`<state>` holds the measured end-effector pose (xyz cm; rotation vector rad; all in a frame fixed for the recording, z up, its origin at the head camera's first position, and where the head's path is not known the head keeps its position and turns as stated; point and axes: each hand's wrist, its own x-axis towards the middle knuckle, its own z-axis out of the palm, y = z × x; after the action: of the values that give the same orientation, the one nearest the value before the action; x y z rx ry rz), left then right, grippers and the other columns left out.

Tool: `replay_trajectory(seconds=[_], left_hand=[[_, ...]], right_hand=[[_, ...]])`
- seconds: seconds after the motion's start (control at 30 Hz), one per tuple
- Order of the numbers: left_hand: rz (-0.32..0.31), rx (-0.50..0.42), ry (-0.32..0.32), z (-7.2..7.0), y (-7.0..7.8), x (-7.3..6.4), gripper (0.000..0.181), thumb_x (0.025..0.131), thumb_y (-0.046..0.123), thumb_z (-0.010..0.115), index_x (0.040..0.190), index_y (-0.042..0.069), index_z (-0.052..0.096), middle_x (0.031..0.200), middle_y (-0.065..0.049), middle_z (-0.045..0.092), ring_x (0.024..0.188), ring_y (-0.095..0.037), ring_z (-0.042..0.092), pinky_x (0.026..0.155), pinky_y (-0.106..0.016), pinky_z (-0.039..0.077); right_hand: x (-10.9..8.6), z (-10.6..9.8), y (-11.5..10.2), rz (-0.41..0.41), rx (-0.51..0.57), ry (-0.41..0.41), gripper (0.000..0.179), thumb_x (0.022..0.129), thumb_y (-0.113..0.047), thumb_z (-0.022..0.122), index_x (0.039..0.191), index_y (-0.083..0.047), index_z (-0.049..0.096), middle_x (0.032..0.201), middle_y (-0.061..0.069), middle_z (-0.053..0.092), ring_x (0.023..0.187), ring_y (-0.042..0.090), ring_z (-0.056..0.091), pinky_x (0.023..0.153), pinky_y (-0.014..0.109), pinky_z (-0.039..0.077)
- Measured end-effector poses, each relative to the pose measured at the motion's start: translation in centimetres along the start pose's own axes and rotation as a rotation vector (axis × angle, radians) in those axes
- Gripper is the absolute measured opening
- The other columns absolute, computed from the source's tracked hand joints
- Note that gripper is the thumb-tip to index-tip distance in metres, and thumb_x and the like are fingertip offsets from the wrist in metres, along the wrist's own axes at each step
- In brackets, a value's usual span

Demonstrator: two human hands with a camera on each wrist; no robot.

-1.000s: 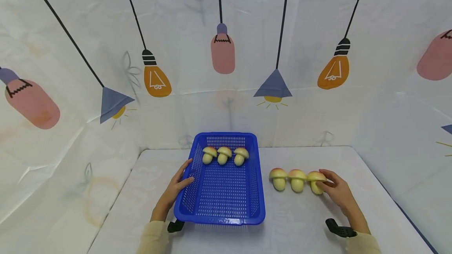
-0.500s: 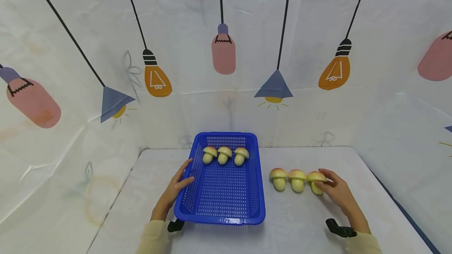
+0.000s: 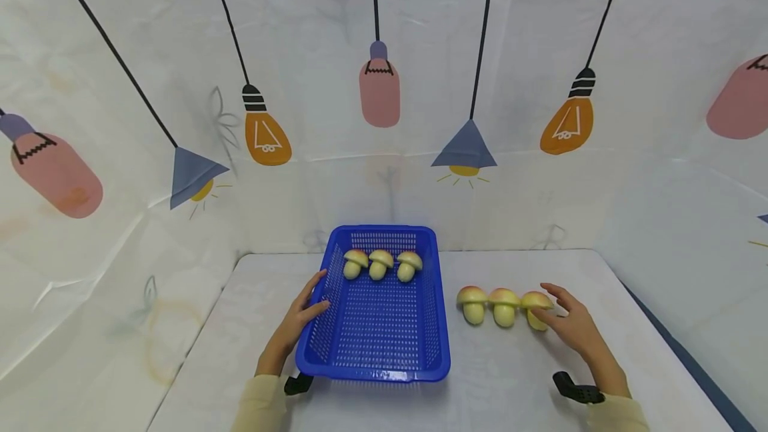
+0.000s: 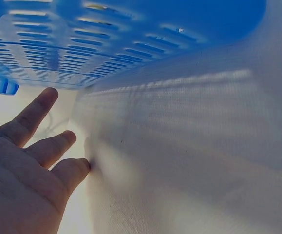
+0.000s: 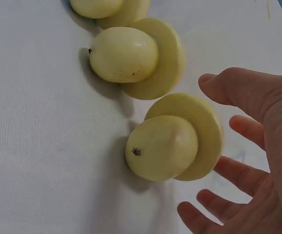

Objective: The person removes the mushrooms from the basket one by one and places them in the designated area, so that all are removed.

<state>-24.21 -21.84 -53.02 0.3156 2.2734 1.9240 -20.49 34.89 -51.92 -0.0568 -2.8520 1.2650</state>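
A blue plastic basket (image 3: 384, 375) lies on the table, with three toy mushrooms (image 3: 381, 264) in a row inside its far end. My left hand (image 3: 293, 323) rests against the basket's left rim; in the left wrist view several fingers (image 4: 38, 151) stretch out straight beside its slotted wall. To the right of the basket lie three more yellow-green mushrooms with reddish cap tops: a left one (image 3: 473, 305), a middle one (image 3: 504, 307) and a right one (image 3: 536, 311). Around the right mushroom's cap my right hand (image 3: 573, 325) is spread, the thumb apart from it in the right wrist view.
A white-covered table (image 3: 498, 385) bears everything. Behind it hangs a pale backdrop (image 3: 336, 192) printed with lamps and bulbs. Dark wrist straps with black mounts (image 3: 577, 389) sit at both wrists.
The right hand's thumb and fingers have loosened and spread away from the right mushroom, which stays in place with its row. My left hand and the basket look unmoved.
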Motion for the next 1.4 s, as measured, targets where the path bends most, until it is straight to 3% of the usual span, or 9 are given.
replay_trajectory(seconds=[0.33,0.7,0.93,1.23,1.4], left_hand=[[0.009,-0.006,-0.012,0.0,-0.1,0.1,0.070,0.103,0.023,0.054,0.165,0.026,0.022,0.164,-0.028,0.027,0.133,-0.047,0.051,0.098,-0.052,0.053],[0.019,-0.011,-0.015,0.0,-0.2,0.0,0.070,0.103,0.023,0.054,0.165,0.025,0.023,0.163,-0.028,0.028,0.133,-0.047,0.050,0.098,-0.052,0.054],[0.016,-0.007,-0.013,0.1,-0.3,0.1,0.069,0.103,0.023,0.054,0.165,0.027,0.023,0.164,-0.027,0.029,0.133,-0.048,0.050,0.099,-0.053,0.053],[0.011,0.000,-0.004,0.1,-0.2,0.0,0.069,0.103,0.023,0.055,0.165,0.027,0.024,0.163,-0.028,0.030,0.131,-0.046,0.051,0.097,-0.052,0.054],[0.009,-0.004,-0.004,0.0,-0.2,0.0,0.069,0.103,0.023,0.055,0.165,0.027,0.024,0.163,-0.027,0.029,0.132,-0.046,0.050,0.097,-0.050,0.053]], right_hand=[[-0.5,0.1,-0.7,0.049,-0.080,-0.003,0.079,0.096,-0.045,0.069,0.155,-0.003,0.037,0.159,0.037,0.029,0.142,0.062,0.028,0.106,0.076,0.033],[-0.9,0.8,-2.1,-0.122,-0.124,0.121,0.070,0.090,-0.027,0.079,0.144,0.005,0.048,0.148,0.039,0.044,0.136,0.063,0.034,0.103,0.079,0.030],[-0.7,1.0,-3.7,-0.130,-0.140,0.130,0.074,0.091,-0.033,0.077,0.146,0.004,0.046,0.147,0.037,0.045,0.138,0.061,0.033,0.106,0.078,0.029],[-0.2,1.6,-6.7,-0.257,-0.072,0.166,0.070,0.091,-0.027,0.077,0.145,0.006,0.048,0.144,0.036,0.049,0.136,0.058,0.037,0.105,0.075,0.030],[0.1,2.4,-8.4,-0.291,-0.039,0.137,0.072,0.091,-0.030,0.077,0.147,0.004,0.046,0.149,0.034,0.046,0.142,0.059,0.030,0.109,0.076,0.026]])
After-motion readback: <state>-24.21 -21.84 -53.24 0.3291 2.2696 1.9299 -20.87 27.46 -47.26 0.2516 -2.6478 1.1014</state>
